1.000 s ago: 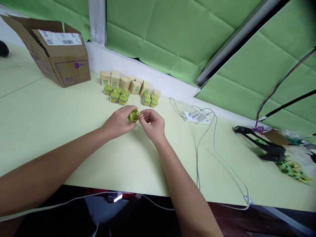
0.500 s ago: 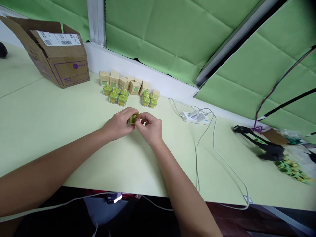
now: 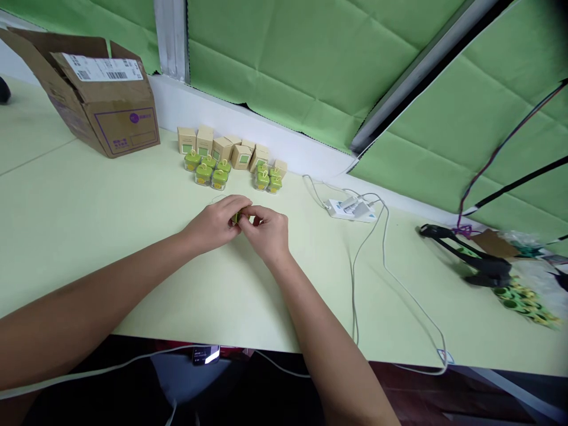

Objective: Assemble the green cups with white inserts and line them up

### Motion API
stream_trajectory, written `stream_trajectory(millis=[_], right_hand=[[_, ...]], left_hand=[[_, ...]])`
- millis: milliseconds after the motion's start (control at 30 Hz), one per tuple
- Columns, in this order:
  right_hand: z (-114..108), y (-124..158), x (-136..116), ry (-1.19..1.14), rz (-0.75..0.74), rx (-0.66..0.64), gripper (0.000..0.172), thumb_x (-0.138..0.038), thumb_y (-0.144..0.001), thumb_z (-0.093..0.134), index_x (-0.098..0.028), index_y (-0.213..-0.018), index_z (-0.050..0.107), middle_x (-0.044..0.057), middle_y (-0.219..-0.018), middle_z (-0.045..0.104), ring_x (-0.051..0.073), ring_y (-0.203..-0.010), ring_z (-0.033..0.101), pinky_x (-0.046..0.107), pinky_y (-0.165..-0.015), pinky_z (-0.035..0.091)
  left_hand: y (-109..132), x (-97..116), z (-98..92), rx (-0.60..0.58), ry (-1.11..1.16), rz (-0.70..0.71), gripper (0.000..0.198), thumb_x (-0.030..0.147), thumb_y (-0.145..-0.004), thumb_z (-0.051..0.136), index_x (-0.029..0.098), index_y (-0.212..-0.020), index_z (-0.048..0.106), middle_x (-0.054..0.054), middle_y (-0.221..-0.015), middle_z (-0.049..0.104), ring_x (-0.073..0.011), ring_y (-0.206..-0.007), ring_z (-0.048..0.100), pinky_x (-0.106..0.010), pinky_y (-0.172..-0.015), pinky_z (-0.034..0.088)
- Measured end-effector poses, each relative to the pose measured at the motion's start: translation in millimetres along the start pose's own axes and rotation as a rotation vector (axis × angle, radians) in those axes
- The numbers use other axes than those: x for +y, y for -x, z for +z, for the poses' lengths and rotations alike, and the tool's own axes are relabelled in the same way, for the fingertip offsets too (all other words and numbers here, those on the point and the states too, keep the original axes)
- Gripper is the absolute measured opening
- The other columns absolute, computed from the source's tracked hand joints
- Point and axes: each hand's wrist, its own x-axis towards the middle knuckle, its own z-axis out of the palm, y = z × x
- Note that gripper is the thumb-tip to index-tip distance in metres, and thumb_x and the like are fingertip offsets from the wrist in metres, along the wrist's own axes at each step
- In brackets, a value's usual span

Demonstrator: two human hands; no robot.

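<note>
Between my two hands, just above the table, is a small green-lidded jar, mostly covered by fingers. My left hand is wrapped round its left side. From the right, my right hand pinches at the jar's top with thumb and forefinger; what exactly those fingertips grip is hidden. Behind my hands stand several clear jars with green lids and loops, in a left group and a right group. Small tan cardboard boxes line up behind them.
An open brown carton stands at the back left. A white power strip with cables lies to the right of my hands. Farther right are a black stand-like object and green-yellow pieces. A phone shows below the table edge.
My right hand has shifted slightly left and closer over the jar, so less of its green lid shows. My left hand stays almost where it was.
</note>
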Motion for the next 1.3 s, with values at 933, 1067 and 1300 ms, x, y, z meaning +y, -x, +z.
stream_trajectory(millis=[933,1067,1300], right_hand=[[-0.9,-8.7,9.3,-0.372,0.281,0.052,0.037,-0.043,-0.067,0.087,-0.022,-0.088,0.065,0.0,-0.094,0.072,0.012,-0.066,0.061,0.027,-0.061,0.051],[-5.9,-15.0,15.3,-0.613,0.361,-0.213,0.047,-0.054,-0.063,0.089,-0.02,-0.089,0.07,0.002,-0.084,0.074,0.016,-0.073,0.068,0.03,-0.067,0.058],[-11.2,-15.8,14.3,-0.661,0.278,-0.264,0.046,-0.056,-0.064,0.089,-0.018,-0.086,0.074,0.002,-0.076,0.074,0.016,-0.069,0.067,0.032,-0.067,0.059]], left_hand=[[2.1,-6.2,0.5,0.071,0.029,0.088,0.045,0.006,-0.089,0.054,0.022,-0.131,0.06,-0.008,-0.131,0.069,-0.0188,-0.114,0.068,-0.029,-0.09,0.058],[2.6,-3.4,-1.8,0.048,0.066,0.082,0.047,0.006,-0.088,0.057,0.023,-0.132,0.06,-0.007,-0.133,0.069,-0.017,-0.108,0.07,-0.028,-0.089,0.058],[1.7,3.6,-4.2,0.023,0.134,0.066,0.046,0.007,-0.089,0.057,0.023,-0.132,0.062,-0.006,-0.131,0.07,-0.0149,-0.1,0.07,-0.026,-0.082,0.059]])
